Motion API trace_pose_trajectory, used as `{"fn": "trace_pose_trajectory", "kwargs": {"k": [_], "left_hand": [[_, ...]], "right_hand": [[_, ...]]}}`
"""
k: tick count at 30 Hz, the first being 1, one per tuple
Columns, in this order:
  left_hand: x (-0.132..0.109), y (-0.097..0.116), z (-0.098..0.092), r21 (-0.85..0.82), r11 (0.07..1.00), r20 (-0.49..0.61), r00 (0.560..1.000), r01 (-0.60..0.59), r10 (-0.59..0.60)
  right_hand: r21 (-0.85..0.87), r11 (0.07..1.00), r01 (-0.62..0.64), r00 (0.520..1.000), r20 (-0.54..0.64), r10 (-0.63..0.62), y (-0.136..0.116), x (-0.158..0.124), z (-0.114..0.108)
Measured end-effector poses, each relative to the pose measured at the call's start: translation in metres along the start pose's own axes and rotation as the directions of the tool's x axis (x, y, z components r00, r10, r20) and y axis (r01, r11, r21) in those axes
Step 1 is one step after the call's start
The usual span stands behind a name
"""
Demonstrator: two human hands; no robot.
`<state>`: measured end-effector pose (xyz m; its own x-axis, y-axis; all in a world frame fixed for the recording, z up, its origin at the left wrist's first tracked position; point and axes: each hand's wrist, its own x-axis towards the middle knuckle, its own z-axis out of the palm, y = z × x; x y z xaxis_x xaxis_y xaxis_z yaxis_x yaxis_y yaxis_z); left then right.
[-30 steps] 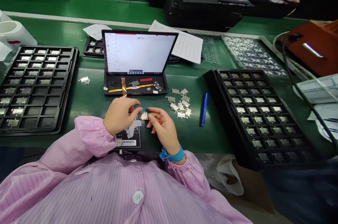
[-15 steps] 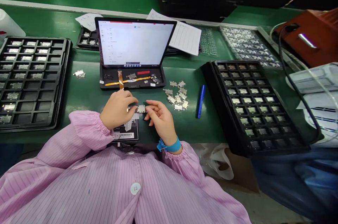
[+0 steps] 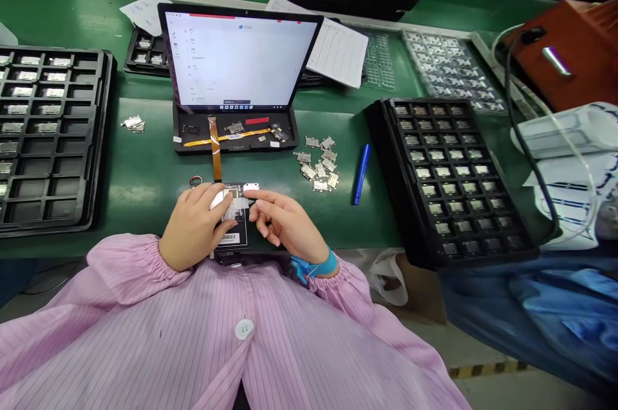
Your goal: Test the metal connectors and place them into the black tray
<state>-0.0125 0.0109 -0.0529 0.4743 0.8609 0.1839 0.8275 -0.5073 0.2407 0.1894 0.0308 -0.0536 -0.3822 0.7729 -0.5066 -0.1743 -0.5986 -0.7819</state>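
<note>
A black flat assembly [image 3: 234,244] with a white barcode label lies on the bench in front of me, an orange ribbon cable [image 3: 215,151] running from it to the tablet. My left hand [image 3: 193,226] rests over its left side, fingers curved and thumb apart, partly covering a shiny silver piece [image 3: 218,199]. From the right, my right hand [image 3: 288,224] stretches its index finger to the assembly's upper edge, beside a small silver metal-cased module [image 3: 251,188]; its other fingers are loosely curled. A clear strip of tape [image 3: 236,206] shows between the hands.
Behind stands a lit tablet [image 3: 236,62] in a black tray. Several silver modules [image 3: 320,169] lie loose near a blue marker [image 3: 362,174]. Black compartment trays stand at left [image 3: 107,139] and right [image 3: 386,165]. A small module pile [image 3: 134,123] sits left of the tablet.
Both hands held a silver module raised between them; now the left hand has moved left and down onto the assembly. The right index finger now points at the module by the assembly's edge.
</note>
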Motion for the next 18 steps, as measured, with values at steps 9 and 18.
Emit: {"fn": "trace_pose_trajectory", "kwargs": {"k": [9, 18], "left_hand": [[0.001, -0.005, 0.001, -0.009, 1.0, -0.021, 0.999, -0.026, 0.026], [0.018, 0.002, -0.001, -0.231, 0.973, -0.09, 0.996, 0.0, -0.022]], "right_hand": [[-0.499, 0.836, 0.229, 0.933, -0.131, -0.335, 0.004, 0.014, -0.002], [-0.739, 0.573, 0.353, 0.821, -0.049, -0.569, 0.01, 0.01, 0.001]]}}
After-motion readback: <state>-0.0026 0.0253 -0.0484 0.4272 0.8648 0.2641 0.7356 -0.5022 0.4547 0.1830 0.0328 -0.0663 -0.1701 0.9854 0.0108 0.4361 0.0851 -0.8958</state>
